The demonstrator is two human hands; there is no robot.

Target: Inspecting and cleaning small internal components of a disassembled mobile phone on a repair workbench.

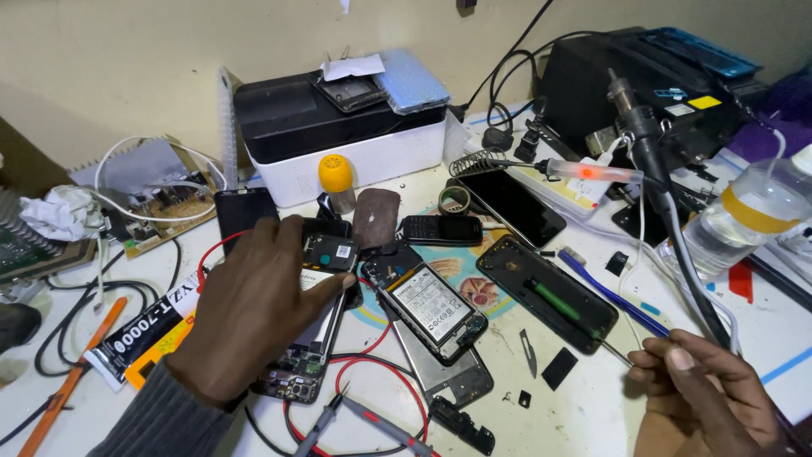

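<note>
Two hands: left hand (254, 309) flat on opened phone (309, 338); right hand (706, 393) pinching, probably, screwdriver (562, 306).

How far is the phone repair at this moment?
Done: one phone lies opened, battery showing, its back cover set aside. In hand: left hand presses another opened phone; right hand holds a screwdriver. Left: both phones remain open.

White bench (584, 415); black-and-white printer (338, 135); yellow bottle cap (335, 173); green-handled screwdriver (554, 300); blue pen (611, 294); red wires (372, 360); orange tool (68, 385); grey sleeve (161, 419).
</note>
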